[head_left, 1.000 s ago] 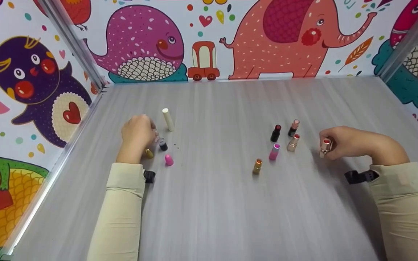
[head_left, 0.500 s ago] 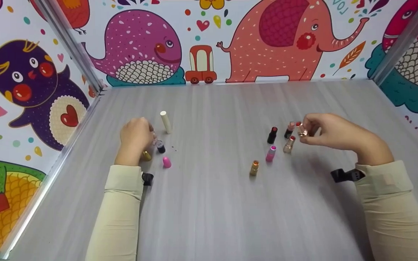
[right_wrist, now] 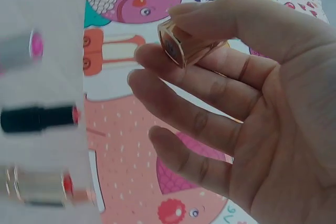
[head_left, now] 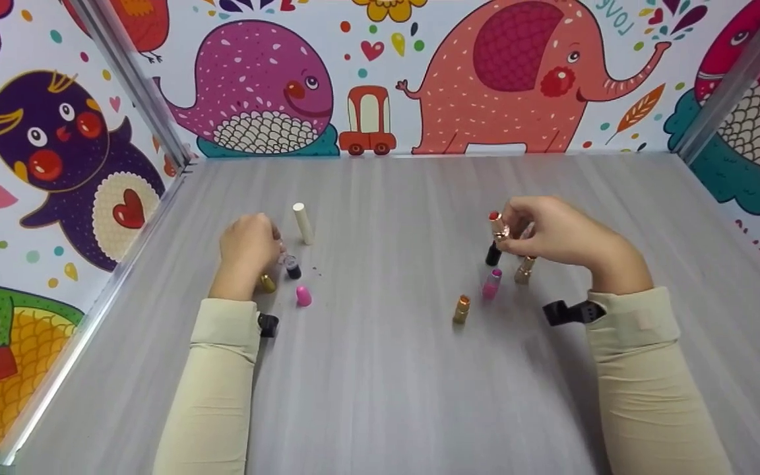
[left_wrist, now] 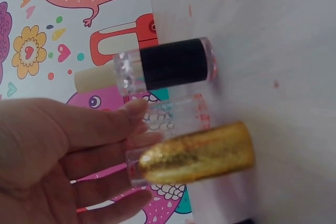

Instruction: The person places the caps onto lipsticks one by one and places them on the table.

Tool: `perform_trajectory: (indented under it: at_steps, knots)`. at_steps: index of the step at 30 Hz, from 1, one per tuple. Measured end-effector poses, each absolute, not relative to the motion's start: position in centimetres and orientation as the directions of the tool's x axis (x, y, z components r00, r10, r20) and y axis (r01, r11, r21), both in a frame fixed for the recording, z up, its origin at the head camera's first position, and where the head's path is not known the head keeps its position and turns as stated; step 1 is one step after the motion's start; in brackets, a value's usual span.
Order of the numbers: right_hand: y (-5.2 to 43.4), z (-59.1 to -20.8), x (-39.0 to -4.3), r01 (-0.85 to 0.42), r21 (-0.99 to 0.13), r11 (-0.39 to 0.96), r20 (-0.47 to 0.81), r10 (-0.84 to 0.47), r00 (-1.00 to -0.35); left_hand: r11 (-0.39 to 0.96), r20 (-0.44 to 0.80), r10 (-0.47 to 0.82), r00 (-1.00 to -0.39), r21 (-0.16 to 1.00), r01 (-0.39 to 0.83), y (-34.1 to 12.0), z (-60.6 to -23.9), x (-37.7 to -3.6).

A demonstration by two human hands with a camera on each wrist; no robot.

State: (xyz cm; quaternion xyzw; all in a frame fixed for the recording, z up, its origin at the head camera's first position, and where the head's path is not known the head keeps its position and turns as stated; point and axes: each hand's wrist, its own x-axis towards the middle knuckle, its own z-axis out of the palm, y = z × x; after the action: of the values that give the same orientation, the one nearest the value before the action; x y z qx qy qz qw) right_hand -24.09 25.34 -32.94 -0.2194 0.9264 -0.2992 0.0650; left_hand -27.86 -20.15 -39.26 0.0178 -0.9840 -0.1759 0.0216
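Note:
My right hand [head_left: 551, 227] pinches a rose-gold lipstick [head_left: 498, 224] with a red tip between thumb and fingertips, above the table. In the right wrist view the base of this lipstick [right_wrist: 170, 45] faces the camera. My left hand [head_left: 248, 247] is at the left, thumb and fingertips on a clear lipstick cap [left_wrist: 181, 111]. Close around it stand a gold cap [left_wrist: 199, 153], a black cap with a clear end [head_left: 293, 267], a pink cap [head_left: 303, 295] and a tall cream cap [head_left: 303, 224].
Uncapped lipsticks stand by my right hand: a black one [head_left: 493, 254], a pink one [head_left: 491, 285], a gold one [head_left: 462, 310] and a rose-gold one [head_left: 524, 270]. Patterned wall panels [head_left: 367, 79] border the table's back and sides.
My right hand has carried the rose-gold lipstick leftward from the right side, over the standing lipsticks. My left hand has stayed in place among the caps.

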Motion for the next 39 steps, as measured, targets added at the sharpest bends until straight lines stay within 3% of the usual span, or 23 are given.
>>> perform_trajectory:
  at_steps: [12, 26, 39]
  knots:
    - [24.1, -33.9, -24.9, -0.416, -0.557, 0.719, 0.033, -0.482, -0.876, 0.950, 0.064, -0.015, -0.998, 0.311, 0.005, -20.4, -39.2, -28.0]
    - [23.3, -34.7, -25.0, -0.450, -0.561, 0.695, 0.069, -0.502, -0.862, 0.938, 0.028, -0.019, -0.999, 0.346, -0.008, -20.4, -39.1, -27.8]
    - [23.5, -34.7, -25.1, -0.471, -0.540, 0.698, 0.111, -0.496, -0.861, 0.943, 0.131, 0.003, -0.991, 0.330, 0.046, -20.4, -34.9, -26.1]
